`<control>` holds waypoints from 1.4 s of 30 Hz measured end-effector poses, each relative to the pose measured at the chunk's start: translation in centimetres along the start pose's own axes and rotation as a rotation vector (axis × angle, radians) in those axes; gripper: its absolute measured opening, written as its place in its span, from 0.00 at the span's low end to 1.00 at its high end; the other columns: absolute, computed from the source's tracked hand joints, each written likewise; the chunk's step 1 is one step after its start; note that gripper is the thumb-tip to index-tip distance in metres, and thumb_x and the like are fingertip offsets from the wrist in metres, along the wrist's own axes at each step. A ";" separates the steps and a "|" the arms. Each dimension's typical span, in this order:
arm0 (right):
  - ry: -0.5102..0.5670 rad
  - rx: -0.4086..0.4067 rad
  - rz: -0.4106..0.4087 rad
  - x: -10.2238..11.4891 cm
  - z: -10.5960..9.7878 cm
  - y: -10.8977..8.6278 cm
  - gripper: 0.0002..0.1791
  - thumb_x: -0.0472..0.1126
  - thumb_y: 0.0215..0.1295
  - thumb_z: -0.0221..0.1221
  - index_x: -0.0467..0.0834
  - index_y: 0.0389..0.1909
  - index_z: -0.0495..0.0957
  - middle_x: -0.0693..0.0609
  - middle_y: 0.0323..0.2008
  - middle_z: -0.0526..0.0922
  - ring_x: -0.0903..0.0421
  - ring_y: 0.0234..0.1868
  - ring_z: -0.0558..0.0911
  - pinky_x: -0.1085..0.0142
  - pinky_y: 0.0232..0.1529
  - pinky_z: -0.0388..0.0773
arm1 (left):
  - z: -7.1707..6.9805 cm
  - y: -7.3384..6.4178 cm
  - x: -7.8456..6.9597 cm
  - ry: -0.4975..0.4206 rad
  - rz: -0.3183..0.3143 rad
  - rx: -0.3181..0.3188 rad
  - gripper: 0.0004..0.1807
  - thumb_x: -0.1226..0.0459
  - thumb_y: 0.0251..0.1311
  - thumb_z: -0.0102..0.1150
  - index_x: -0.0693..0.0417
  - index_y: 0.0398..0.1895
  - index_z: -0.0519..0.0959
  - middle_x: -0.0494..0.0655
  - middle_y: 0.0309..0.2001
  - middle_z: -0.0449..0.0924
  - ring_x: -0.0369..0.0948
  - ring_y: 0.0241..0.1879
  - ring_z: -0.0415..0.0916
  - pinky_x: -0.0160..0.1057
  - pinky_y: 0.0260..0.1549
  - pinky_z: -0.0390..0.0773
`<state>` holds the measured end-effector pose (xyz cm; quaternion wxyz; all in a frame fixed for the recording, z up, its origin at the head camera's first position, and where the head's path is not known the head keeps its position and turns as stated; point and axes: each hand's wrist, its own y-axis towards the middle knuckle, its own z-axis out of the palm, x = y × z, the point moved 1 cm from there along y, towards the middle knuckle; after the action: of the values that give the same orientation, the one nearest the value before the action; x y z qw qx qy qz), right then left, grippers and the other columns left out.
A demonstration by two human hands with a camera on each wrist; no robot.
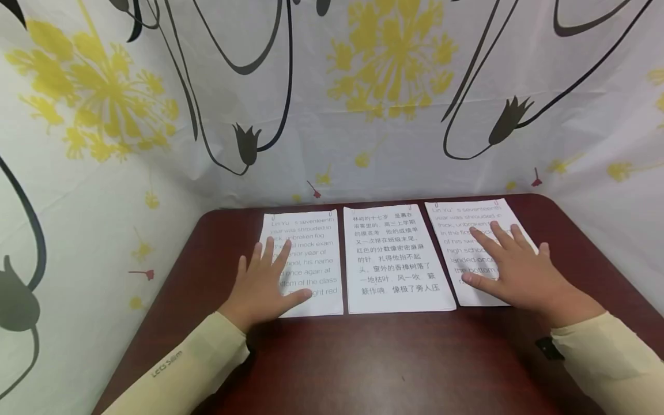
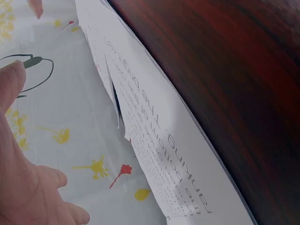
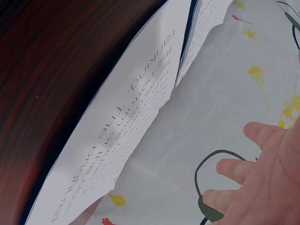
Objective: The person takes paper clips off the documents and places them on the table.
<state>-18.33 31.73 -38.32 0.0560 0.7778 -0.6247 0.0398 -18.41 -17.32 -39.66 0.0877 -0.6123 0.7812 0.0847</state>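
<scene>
Three printed paper stacks lie side by side on the table. My left hand (image 1: pixel 259 288) is over the left stack (image 1: pixel 311 259), which has English text, its fingers spread and covering part of the lines. Over the right stack (image 1: pixel 456 236), also in English, my right hand (image 1: pixel 524 274) spreads its fingers in the same way. Between the hands, the middle stack (image 1: pixel 396 259) carries Chinese text. Both wrist views show the left palm (image 2: pixel 23 187) and the right palm (image 3: pixel 272 183) raised off the sheets, with nothing held.
The dark red-brown table (image 1: pixel 384 363) has rounded far corners. Small clips (image 1: pixel 330 214) sit at the top edges of the sheets. A white cloth (image 1: pixel 311 104) with yellow and grey flower prints hangs behind the table and along its sides.
</scene>
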 end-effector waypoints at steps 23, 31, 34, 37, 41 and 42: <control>0.120 -0.024 0.108 -5.3 0.0 0.4 0.66 0.68 0.63 0.67 0.29 0.82 0.45 0.17 0.73 0.57 0.20 0.73 0.59 0.21 0.63 0.61 | 1.8 2.6 -6.9 -0.336 0.103 -0.022 0.59 0.33 0.60 0.64 0.38 0.88 0.47 0.49 0.85 0.50 0.51 0.84 0.47 0.62 0.77 0.58; 0.195 -0.082 0.101 -6.9 0.5 0.5 0.62 0.63 0.63 0.70 0.29 0.81 0.50 0.22 0.69 0.68 0.27 0.62 0.73 0.26 0.55 0.70 | 2.6 4.1 -10.5 -0.427 0.200 0.003 0.58 0.34 0.60 0.64 0.43 0.87 0.49 0.46 0.83 0.58 0.47 0.81 0.56 0.53 0.78 0.61; 0.208 -0.092 0.099 -7.5 0.6 0.4 0.60 0.62 0.64 0.70 0.30 0.81 0.52 0.24 0.65 0.72 0.30 0.56 0.77 0.29 0.51 0.74 | 2.7 4.7 -11.8 -0.466 0.203 0.026 0.57 0.35 0.61 0.65 0.43 0.87 0.49 0.46 0.82 0.58 0.46 0.81 0.57 0.52 0.78 0.61; 0.209 -0.067 0.132 -8.0 0.6 0.3 0.61 0.62 0.65 0.68 0.26 0.80 0.48 0.20 0.67 0.68 0.26 0.60 0.74 0.27 0.54 0.71 | 2.9 5.2 -13.1 -0.501 0.183 0.060 0.56 0.35 0.61 0.65 0.43 0.87 0.50 0.46 0.82 0.59 0.45 0.81 0.57 0.50 0.78 0.61; 0.206 -0.029 0.193 -8.5 0.5 0.2 0.63 0.64 0.67 0.66 0.22 0.79 0.44 0.15 0.70 0.59 0.18 0.66 0.64 0.23 0.62 0.63 | 3.4 5.9 -14.6 -0.548 0.150 0.104 0.54 0.37 0.62 0.66 0.44 0.86 0.54 0.46 0.81 0.61 0.44 0.80 0.58 0.49 0.78 0.62; 0.206 -0.027 0.204 -8.6 0.6 0.1 0.63 0.64 0.67 0.65 0.21 0.79 0.44 0.14 0.70 0.58 0.18 0.67 0.63 0.22 0.63 0.62 | 3.5 6.1 -14.9 -0.558 0.143 0.111 0.53 0.37 0.62 0.66 0.45 0.85 0.55 0.46 0.81 0.61 0.44 0.80 0.58 0.49 0.78 0.62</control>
<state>-20.34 39.93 -39.99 0.1261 0.7013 -0.6919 0.1165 -20.67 -1.00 -39.29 0.3265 -0.5029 0.7714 0.2132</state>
